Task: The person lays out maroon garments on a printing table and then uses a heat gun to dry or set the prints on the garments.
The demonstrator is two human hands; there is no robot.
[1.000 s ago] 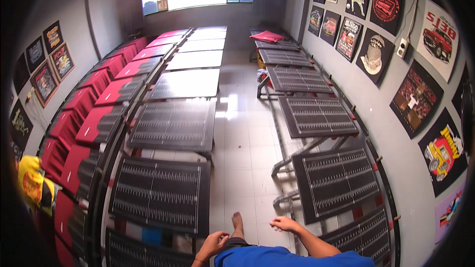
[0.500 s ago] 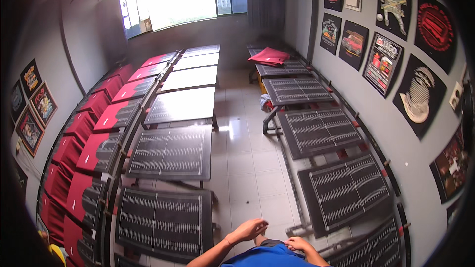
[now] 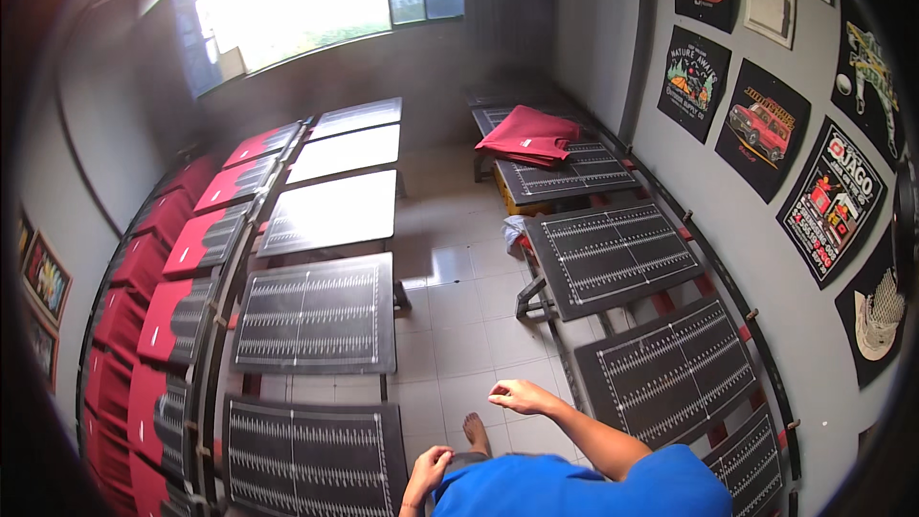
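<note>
My left hand point(image 3: 431, 469) hangs low by my blue shirt, its fingers loosely bent and no object showing in them. It is nearest the corner of a black printing board point(image 3: 311, 455) on the left. Out in front of me over the aisle is my right hand point(image 3: 519, 396), palm down with relaxed fingers and nothing visible in it. To its right lies another black board point(image 3: 670, 369) with white ruled markings; the hand does not touch it. Farther ahead, a folded red shirt point(image 3: 526, 134) rests on a board in the right row.
Red shirts point(image 3: 182, 321) cover the far-left row of boards. Black rails point(image 3: 713, 263) run beside the boards. A tiled aisle point(image 3: 469, 306) leads towards a bright window point(image 3: 297, 0). A white bag point(image 3: 514, 230) sits under the right row. Printed panels point(image 3: 763, 129) hang on the right wall.
I have moved forward along the aisle; the folded red shirt and right-hand boards look nearer. My right hand has swung forward, while my left has dropped back towards my body.
</note>
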